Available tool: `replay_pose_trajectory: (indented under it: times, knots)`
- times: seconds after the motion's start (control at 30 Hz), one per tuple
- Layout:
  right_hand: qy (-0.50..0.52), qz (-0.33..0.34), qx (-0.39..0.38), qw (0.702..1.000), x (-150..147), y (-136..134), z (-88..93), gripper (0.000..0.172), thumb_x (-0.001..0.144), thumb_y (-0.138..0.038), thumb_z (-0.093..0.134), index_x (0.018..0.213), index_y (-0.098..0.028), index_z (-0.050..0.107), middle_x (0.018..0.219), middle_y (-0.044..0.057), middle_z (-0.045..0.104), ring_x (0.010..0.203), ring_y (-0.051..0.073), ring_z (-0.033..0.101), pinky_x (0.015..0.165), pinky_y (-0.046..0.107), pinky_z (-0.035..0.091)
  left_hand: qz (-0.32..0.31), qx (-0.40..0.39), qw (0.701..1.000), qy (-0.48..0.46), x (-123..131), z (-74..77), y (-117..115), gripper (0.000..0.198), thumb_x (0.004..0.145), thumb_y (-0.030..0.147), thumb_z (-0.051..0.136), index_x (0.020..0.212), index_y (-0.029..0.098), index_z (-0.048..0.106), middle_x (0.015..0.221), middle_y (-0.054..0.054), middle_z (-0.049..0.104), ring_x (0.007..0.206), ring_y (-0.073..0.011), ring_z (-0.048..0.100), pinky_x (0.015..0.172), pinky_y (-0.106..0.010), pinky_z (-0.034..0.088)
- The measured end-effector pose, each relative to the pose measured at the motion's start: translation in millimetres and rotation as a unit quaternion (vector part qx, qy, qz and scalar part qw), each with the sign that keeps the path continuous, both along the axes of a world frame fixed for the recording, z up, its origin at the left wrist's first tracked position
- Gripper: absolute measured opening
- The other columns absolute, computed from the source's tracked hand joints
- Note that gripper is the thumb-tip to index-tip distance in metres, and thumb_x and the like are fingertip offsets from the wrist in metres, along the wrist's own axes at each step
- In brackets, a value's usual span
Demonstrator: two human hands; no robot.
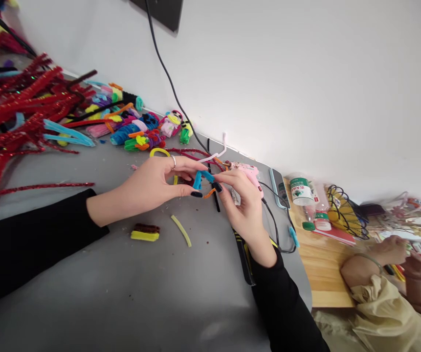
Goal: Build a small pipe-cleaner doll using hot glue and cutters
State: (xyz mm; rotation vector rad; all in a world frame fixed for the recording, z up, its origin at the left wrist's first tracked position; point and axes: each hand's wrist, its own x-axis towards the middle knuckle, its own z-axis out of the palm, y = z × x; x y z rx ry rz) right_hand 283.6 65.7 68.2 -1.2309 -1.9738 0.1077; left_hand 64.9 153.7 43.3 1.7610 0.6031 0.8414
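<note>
A folded piece of blue pipe cleaner [197, 180] is pinched between my two hands above the grey table. My left hand [162, 178] grips one end between thumb and fingers. The other end is held by the thumb and forefinger of my right hand [245, 200]. Below my left hand lie a small yellow and brown pipe cleaner bundle [144, 232] and a pale yellow-green pipe cleaner piece [181, 231]. Just behind my right hand rests a pink glue gun [247, 173], partly covered by the fingers.
Red tinsel pipe cleaners [19, 117] are heaped at the left, with several colourful pipe cleaner figures [137, 129] along the wall. A phone [278, 187], bottles [301, 190] and a yellow basket [345, 215] stand right. Black-yellow-handled pliers [244, 259] lie under my right wrist. A co-worker's hands [393, 249] work far right.
</note>
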Motion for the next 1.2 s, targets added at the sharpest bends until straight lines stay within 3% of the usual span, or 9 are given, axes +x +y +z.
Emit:
replay_pose_trajectory:
  times: [0.63,0.9,1.1,1.2]
  knots:
    - [0.016,0.055,0.0,0.998,-9.9,-4.9,-1.6,0.023,0.1,-0.01,0.056,0.109,-0.024,0.071,0.101,0.007,0.077,0.096,0.022,0.073,0.082,0.042,0.06,0.036,0.013,0.999,0.011,-0.5,2.0,-4.1,0.029,0.085,0.033,0.077,0.113,0.024,0.081,0.115,-0.007,0.084,0.105,-0.0293,0.08,0.093,-0.038,0.068]
    - [0.016,0.077,-0.013,0.997,-10.1,-5.6,-0.9,0.023,0.099,-0.012,0.056,0.111,-0.024,0.071,0.103,0.007,0.075,0.095,0.022,0.072,0.081,0.042,0.059,0.052,0.028,0.998,0.023,-1.9,3.3,-5.8,0.026,0.085,0.034,0.079,0.108,0.024,0.082,0.107,-0.006,0.085,0.094,-0.0261,0.078,0.084,-0.035,0.066]
    - [0.008,0.033,-0.028,0.999,-12.7,-4.2,-2.4,0.005,0.103,-0.02,0.065,0.102,-0.023,0.068,0.094,0.005,0.075,0.089,0.021,0.069,0.08,0.038,0.057,0.063,0.178,0.98,0.066,-4.2,-0.7,-7.5,0.019,0.094,0.035,0.072,0.109,0.027,0.079,0.109,-0.004,0.084,0.097,-0.0253,0.076,0.091,-0.037,0.061]
    - [-0.007,0.013,-0.051,0.999,-14.1,-4.1,-3.2,0.006,0.101,-0.027,0.07,0.098,-0.024,0.067,0.091,0.004,0.074,0.087,0.021,0.069,0.079,0.038,0.057,0.059,0.258,0.961,0.083,-4.4,-4.8,-9.1,0.019,0.101,0.031,0.062,0.111,0.026,0.077,0.109,-0.006,0.083,0.103,-0.0256,0.074,0.093,-0.036,0.059]
